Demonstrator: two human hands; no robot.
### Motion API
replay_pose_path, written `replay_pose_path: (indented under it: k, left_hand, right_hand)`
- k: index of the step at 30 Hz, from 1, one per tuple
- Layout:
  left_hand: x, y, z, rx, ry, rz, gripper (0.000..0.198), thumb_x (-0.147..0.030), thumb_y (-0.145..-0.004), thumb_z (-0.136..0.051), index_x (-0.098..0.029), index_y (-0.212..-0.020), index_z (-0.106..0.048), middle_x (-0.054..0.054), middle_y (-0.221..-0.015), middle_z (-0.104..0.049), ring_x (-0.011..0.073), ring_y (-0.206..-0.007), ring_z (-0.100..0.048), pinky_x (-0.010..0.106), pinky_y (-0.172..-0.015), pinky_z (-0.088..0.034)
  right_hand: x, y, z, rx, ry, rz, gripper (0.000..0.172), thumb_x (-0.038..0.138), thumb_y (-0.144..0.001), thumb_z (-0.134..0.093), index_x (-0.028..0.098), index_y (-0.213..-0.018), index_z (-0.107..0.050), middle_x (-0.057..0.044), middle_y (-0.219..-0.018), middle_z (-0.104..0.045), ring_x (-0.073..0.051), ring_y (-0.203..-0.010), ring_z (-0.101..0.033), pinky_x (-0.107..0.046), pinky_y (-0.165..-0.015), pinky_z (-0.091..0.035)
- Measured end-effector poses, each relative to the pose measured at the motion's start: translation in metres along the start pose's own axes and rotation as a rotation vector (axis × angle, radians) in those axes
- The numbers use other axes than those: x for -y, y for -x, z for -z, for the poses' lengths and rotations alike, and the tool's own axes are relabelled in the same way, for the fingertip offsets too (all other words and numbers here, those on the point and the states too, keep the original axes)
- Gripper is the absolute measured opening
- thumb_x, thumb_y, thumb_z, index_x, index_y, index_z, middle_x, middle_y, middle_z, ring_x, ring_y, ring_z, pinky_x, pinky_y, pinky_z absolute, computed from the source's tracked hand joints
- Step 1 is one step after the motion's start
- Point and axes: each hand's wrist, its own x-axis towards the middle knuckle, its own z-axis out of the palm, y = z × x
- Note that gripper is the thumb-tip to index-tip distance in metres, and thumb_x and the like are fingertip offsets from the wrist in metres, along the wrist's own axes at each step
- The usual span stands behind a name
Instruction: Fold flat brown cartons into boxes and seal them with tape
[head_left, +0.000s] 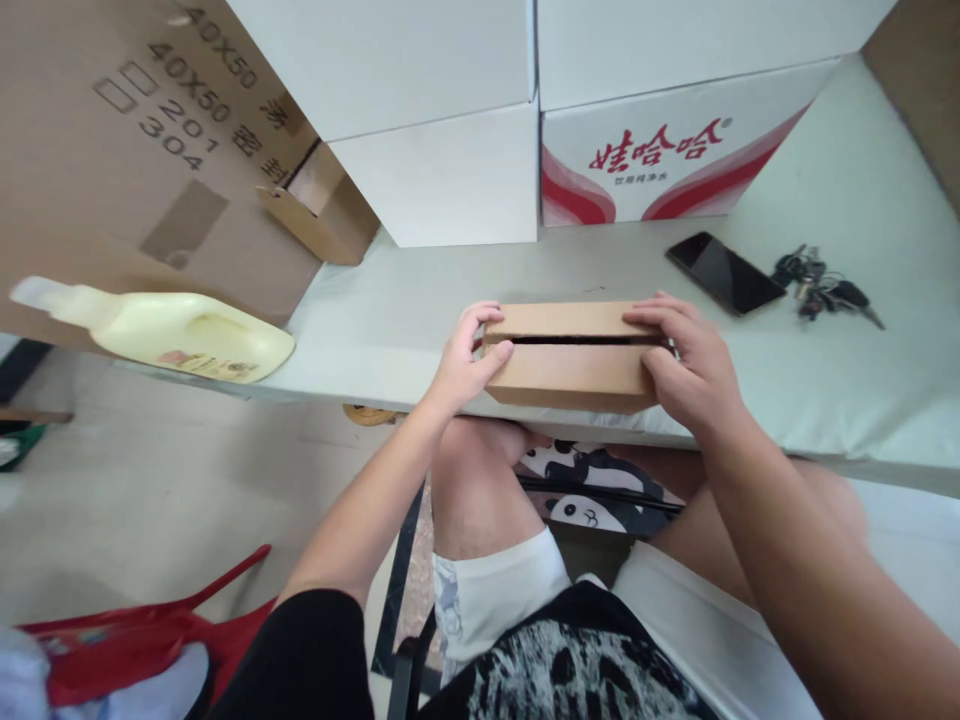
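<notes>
A small brown cardboard box (574,375) sits at the near edge of the pale green covered table, with a dark gap running between its two top flaps. At its left end, my left hand (471,352) grips the box, thumb on the near flap and fingers over the far one. My right hand (690,360) holds the opposite end in a similar way, its fingertips on the far flap and thumb by the near one. What lies inside the box is hidden.
White cartons (465,180) and a red-and-white carton (667,150) stand behind. To the right lie a black phone (724,272) and keys (821,285). A pale yellow bottle (195,335) and an open small carton (330,205) are at left. The table's (375,320) edge runs above my knees.
</notes>
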Motion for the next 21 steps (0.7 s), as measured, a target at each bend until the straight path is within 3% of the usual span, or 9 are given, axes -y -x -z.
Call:
replay_pose_path:
  k: [2,4,7,10,12,16,21]
  left_hand:
    - [-0.001,0.001,-0.002,-0.004,0.02,0.013,0.049,-0.062,-0.086,-0.066,-0.024,-0.114,-0.056,0.016,-0.15,-0.05,0.0293,-0.138,-0.053,0.038,-0.097,-0.052]
    - [-0.002,0.001,-0.002,0.003,0.062,0.034,0.047,-0.061,-0.085,-0.066,-0.024,-0.112,-0.057,0.016,-0.15,-0.05,0.0292,-0.138,-0.053,0.036,-0.094,-0.052]
    - [-0.001,-0.001,-0.003,-0.019,0.109,0.063,0.049,-0.065,-0.082,-0.069,-0.024,-0.105,-0.057,0.015,-0.148,-0.051,0.03,-0.138,-0.052,0.038,-0.097,-0.052]
    - [0.0,-0.002,-0.006,-0.05,0.136,0.093,0.052,-0.069,-0.077,-0.072,-0.024,-0.098,-0.056,0.014,-0.146,-0.053,0.0305,-0.138,-0.052,0.04,-0.102,-0.05]
    - [0.001,-0.002,-0.007,-0.063,0.155,0.101,0.052,-0.069,-0.076,-0.073,-0.024,-0.097,-0.056,0.013,-0.146,-0.053,0.0302,-0.138,-0.052,0.04,-0.105,-0.048]
    - [0.002,-0.003,-0.01,-0.084,0.166,0.101,0.046,-0.065,-0.08,-0.069,-0.025,-0.097,-0.055,0.012,-0.147,-0.053,0.03,-0.141,-0.051,0.041,-0.112,-0.043]
    - [0.004,-0.008,-0.01,-0.048,0.215,0.126,0.051,-0.07,-0.078,-0.061,-0.025,-0.104,-0.055,0.011,-0.156,-0.049,0.0326,-0.147,-0.047,0.044,-0.118,-0.039]
  right_hand:
    - [-0.007,0.006,0.002,0.033,-0.017,0.025,0.026,0.025,-0.085,-0.058,0.027,-0.105,-0.075,-0.008,-0.127,-0.072,-0.036,-0.143,-0.055,-0.067,-0.127,-0.031]
    - [-0.018,0.013,0.004,0.061,-0.034,0.026,0.026,0.036,-0.09,-0.061,0.028,-0.109,-0.075,-0.009,-0.142,-0.065,-0.037,-0.148,-0.048,-0.068,-0.127,-0.029]
    - [-0.037,0.022,0.007,0.116,-0.066,0.043,0.045,0.057,-0.086,-0.068,0.028,-0.12,-0.071,-0.012,-0.165,-0.041,-0.042,-0.156,-0.036,-0.069,-0.126,-0.027]
    - [-0.051,0.023,0.008,0.204,-0.082,0.097,0.072,0.074,-0.072,-0.076,0.026,-0.124,-0.065,-0.016,-0.17,-0.031,-0.046,-0.16,-0.024,-0.071,-0.123,-0.028]
    - [-0.055,0.02,0.009,0.235,-0.063,0.126,0.078,0.074,-0.064,-0.083,0.026,-0.122,-0.063,-0.017,-0.166,-0.034,-0.046,-0.159,-0.025,-0.07,-0.122,-0.031]
    - [-0.051,0.014,0.009,0.195,-0.059,0.164,0.073,0.064,-0.058,-0.092,0.028,-0.117,-0.066,-0.015,-0.152,-0.045,-0.043,-0.149,-0.041,-0.067,-0.121,-0.035]
    - [-0.037,0.016,0.012,0.095,-0.073,0.056,0.069,0.064,-0.059,-0.09,0.029,-0.116,-0.071,-0.014,-0.136,-0.058,-0.042,-0.143,-0.048,-0.063,-0.117,-0.04]
